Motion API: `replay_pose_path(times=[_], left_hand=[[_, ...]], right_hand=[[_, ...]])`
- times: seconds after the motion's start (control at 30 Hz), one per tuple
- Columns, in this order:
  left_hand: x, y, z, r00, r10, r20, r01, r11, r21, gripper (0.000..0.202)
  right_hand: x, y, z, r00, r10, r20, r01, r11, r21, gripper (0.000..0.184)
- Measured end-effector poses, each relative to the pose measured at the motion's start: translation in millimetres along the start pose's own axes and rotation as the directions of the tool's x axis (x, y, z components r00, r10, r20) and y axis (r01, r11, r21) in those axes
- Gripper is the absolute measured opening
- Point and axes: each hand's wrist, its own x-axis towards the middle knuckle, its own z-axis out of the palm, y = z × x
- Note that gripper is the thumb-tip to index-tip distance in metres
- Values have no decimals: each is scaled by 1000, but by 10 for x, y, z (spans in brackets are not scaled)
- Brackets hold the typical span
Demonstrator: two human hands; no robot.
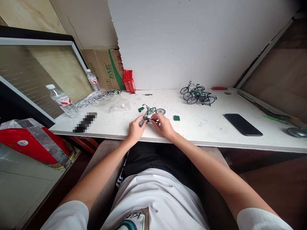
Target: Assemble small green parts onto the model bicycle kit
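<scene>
A small green model bicycle [150, 112] lies on the white table [206, 127] near its front edge. My left hand [135, 127] is closed in a pinch on the bicycle's rear wheel end. My right hand [163, 125] pinches the frame from the right, fingers pressed together. Two small green parts lie close by: one [141, 109] to the left of the bicycle, another [177, 118] to the right of my right hand.
Finished model bicycles [198, 95] stand at the back right. A black phone [243, 124] lies to the right. Clear plastic bags with parts [105, 98], a red box [129, 81], two water bottles [62, 100] and a cardboard carton [107, 67] sit at the left.
</scene>
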Motion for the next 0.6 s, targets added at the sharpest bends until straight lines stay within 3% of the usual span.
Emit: replay_pose_path(times=[0.6], left_hand=[[-13,41,-40,999,38,4,-38,989,145,38]], right_hand=[[5,-20,-21,995,92,30,-93,995,27,16]])
